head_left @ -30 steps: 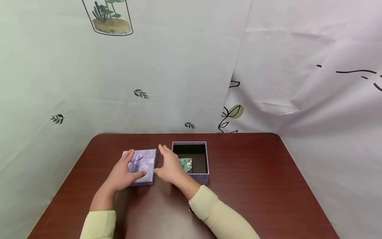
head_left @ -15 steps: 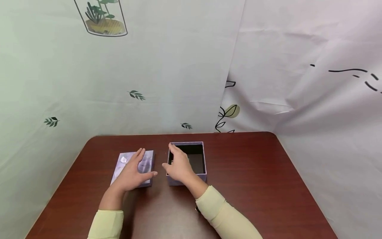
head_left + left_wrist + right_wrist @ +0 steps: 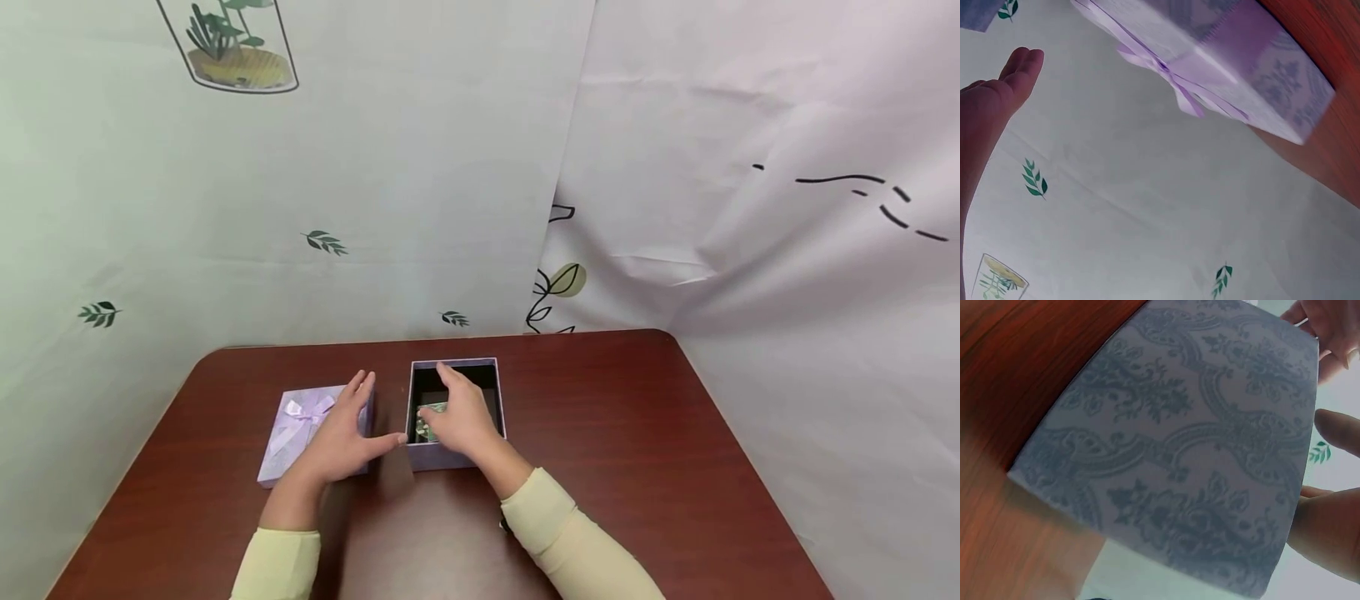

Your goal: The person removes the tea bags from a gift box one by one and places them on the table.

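Observation:
In the head view an open lilac box [image 3: 450,458] with a dark inside stands near the table's back, a green patterned item [image 3: 425,423] lying in it at the left. My right hand [image 3: 468,421] is over this box, thumb and fingers spread, holding nothing. The lilac lid [image 3: 279,442] with a ribbon bow [image 3: 309,415] lies to the left. My left hand [image 3: 337,437] hovers above the lid's right part, fingers extended and thumb toward the box. The left wrist view shows the ribboned lid [image 3: 1285,81] beside my left hand [image 3: 991,112]; the right wrist view shows the box's patterned side [image 3: 1179,450].
A reddish-brown table [image 3: 615,433] extends to the right of the box and in front of it. Behind it hangs a pale curtain [image 3: 420,167] with leaf prints. A small dark thing [image 3: 505,523] shows at the right sleeve's edge.
Both hands have moved right relative to the box and lid. My right hand has gone from between them to over the open box. The whole head view has shifted slightly.

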`<state>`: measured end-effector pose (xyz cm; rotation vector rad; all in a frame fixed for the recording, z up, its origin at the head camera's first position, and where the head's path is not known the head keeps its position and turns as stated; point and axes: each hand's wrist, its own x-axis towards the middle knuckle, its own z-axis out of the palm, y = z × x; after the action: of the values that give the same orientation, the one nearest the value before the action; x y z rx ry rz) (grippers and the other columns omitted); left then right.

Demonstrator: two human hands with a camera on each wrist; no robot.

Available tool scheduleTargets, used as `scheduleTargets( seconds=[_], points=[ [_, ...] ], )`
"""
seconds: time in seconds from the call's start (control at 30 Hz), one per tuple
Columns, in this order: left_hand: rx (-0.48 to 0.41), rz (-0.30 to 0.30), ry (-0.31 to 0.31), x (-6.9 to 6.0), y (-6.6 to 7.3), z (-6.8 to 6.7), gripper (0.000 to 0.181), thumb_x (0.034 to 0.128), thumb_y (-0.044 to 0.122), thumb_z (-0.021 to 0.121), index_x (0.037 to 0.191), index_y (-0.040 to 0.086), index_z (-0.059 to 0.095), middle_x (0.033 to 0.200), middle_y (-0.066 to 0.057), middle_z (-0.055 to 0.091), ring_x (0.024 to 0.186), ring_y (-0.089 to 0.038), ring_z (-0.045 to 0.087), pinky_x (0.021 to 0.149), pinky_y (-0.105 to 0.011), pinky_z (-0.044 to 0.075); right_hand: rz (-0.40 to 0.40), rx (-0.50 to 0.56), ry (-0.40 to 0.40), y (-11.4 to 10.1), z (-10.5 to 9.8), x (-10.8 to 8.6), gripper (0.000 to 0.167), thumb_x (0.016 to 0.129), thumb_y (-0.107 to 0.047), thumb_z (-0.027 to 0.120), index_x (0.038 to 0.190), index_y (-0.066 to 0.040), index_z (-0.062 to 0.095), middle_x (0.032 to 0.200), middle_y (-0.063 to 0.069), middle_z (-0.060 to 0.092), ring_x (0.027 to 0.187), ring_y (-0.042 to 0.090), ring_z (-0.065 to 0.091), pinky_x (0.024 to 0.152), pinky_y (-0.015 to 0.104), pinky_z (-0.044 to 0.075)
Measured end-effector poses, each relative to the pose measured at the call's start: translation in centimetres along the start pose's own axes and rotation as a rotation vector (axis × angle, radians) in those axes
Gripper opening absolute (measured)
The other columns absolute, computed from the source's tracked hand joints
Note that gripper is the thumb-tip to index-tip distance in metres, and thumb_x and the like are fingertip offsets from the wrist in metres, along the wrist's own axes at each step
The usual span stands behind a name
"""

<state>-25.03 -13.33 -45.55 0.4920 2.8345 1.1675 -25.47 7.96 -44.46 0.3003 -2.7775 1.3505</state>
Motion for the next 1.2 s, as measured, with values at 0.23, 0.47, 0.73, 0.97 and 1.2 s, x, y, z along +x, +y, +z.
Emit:
scheduleTargets(
  seconds=[0.23, 0.47, 0.73, 0.97, 1.2],
  points=[
    [-0.025, 0.009, -0.035, 0.3, 0.8, 1.1, 0.115, 0.0792, 0.046, 0.082, 0.158, -0.003, 0.013, 0.163, -0.025, 0.006, 0.145, -0.048, 0.012, 0.107, -0.067, 0.023, 0.051, 0.0, -0.003, 0.7, -0.5, -0.2, 0.073, 0.091, -0.014, 0.074, 0.153, -0.004, 0.038, 0.153, 0.015, 0.041, 0.139, 0.031, 0.038, 0.103, 0.047, 0.042],
    [-0.038, 0.005, -0.068, 0.8, 0.9, 3.0, 0.12, 0.0778, 0.047, 0.083, 0.159, -0.001, 0.009, 0.164, -0.022, 0.004, 0.147, -0.045, 0.012, 0.108, -0.065, 0.024, 0.066, -0.014, 0.007, 1.6, -1.0, -0.2, 0.073, 0.09, -0.016, 0.074, 0.152, -0.001, 0.039, 0.151, 0.017, 0.043, 0.138, 0.033, 0.039, 0.105, 0.048, 0.039],
    [-0.034, 0.035, -0.071, 1.3, 1.5, 4.3, 0.12, 0.0777, 0.05, 0.081, 0.159, -0.001, 0.009, 0.163, -0.024, 0.006, 0.146, -0.046, 0.013, 0.107, -0.066, 0.026, 0.085, -0.031, -0.017, 2.0, -1.5, -0.2, 0.073, 0.091, -0.017, 0.073, 0.152, 0.001, 0.037, 0.151, 0.019, 0.042, 0.138, 0.036, 0.038, 0.106, 0.05, 0.037],
    [-0.056, 0.043, -0.075, 1.5, 1.8, 5.1, 0.119, 0.0786, 0.051, 0.08, 0.159, -0.002, 0.01, 0.164, -0.022, 0.006, 0.146, -0.045, 0.012, 0.108, -0.064, 0.026, 0.118, -0.032, -0.053, 2.2, -1.7, -0.2, 0.073, 0.093, -0.016, 0.071, 0.154, 0.001, 0.034, 0.152, 0.021, 0.04, 0.14, 0.038, 0.035, 0.107, 0.052, 0.036],
    [-0.08, 0.04, -0.064, 1.6, 2.0, 5.5, 0.116, 0.0796, 0.046, 0.081, 0.159, -0.002, 0.011, 0.165, -0.019, 0.003, 0.147, -0.041, 0.012, 0.109, -0.062, 0.027, 0.147, -0.05, -0.089, 2.2, -1.7, -0.1, 0.076, 0.093, -0.018, 0.071, 0.155, 0.001, 0.03, 0.154, 0.02, 0.036, 0.142, 0.037, 0.032, 0.107, 0.053, 0.035]
  ],
)
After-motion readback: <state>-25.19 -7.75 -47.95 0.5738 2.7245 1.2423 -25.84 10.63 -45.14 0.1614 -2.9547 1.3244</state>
